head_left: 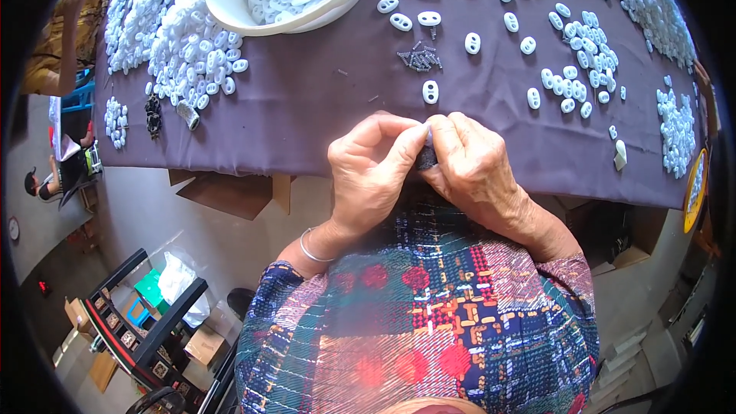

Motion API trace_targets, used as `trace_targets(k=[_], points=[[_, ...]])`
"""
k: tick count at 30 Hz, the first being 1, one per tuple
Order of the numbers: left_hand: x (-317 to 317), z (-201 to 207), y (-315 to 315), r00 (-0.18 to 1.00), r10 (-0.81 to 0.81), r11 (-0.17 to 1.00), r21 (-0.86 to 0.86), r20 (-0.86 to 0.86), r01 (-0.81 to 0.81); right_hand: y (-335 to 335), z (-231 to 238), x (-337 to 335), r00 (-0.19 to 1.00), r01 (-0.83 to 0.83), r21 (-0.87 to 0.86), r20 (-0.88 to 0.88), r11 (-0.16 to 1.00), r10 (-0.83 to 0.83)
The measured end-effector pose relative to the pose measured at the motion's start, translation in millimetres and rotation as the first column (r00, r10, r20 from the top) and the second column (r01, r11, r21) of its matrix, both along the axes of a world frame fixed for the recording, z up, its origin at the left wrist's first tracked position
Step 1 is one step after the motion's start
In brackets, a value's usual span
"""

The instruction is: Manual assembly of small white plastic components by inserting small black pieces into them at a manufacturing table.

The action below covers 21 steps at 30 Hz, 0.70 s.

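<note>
At the near edge of the cloth-covered table, my left hand [374, 165] and my right hand [474, 169] meet, fingertips pinched together. A small dark piece [427, 157] shows between them, mostly under my right fingers; its kind is hidden. Whatever my left fingertips pinch is too small to make out. Just beyond lies a white oval two-hole plastic piece, like a cord lock [431, 92]. Farther off are a small heap of metal springs [419, 57] and another white oval piece [429, 19] with a spring beside it.
A white basin [222, 11] full of white ovals stands at the far left, beside a large heap [192, 61] of them. More ovals [590, 54] lie scattered to the right. A yellow-rimmed container [696, 192] sits by the right edge. Another person's arm [69, 38] is at the left.
</note>
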<state>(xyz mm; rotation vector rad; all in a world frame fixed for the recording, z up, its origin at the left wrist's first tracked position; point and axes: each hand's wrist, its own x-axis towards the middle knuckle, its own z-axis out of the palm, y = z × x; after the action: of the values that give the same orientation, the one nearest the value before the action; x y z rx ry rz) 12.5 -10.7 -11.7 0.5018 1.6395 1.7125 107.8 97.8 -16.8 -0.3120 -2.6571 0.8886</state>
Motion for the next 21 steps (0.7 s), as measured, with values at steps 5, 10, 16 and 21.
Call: trace_targets(k=[5, 10, 16, 21], points=[[-0.5, -0.1, 0.1, 1.000, 0.011, 1.000, -0.008, -0.016, -0.012, -1.9, -3.0, -1.4, 1.000, 0.018, 0.016, 0.020, 1.000, -0.018], [0.5, -1.2, 0.8, 0.999, 0.007, 0.998, -0.057, -0.051, -0.010, 2.1, -2.9, -0.3, 0.999, -0.010, 0.003, 0.035, 1.000, 0.010], [3.0, -2.7, -0.6, 0.995, 0.027, 0.999, -0.040, -0.094, -0.031, -1.9, -3.2, 1.0, 0.998, -0.009, 0.028, 0.063, 1.000, 0.007], [1.9, -6.1, -0.2, 0.995, 0.027, 1.000, 0.006, -0.092, -0.027, 2.0, -1.7, 0.8, 0.999, 0.025, -0.023, 0.042, 0.999, -0.024]])
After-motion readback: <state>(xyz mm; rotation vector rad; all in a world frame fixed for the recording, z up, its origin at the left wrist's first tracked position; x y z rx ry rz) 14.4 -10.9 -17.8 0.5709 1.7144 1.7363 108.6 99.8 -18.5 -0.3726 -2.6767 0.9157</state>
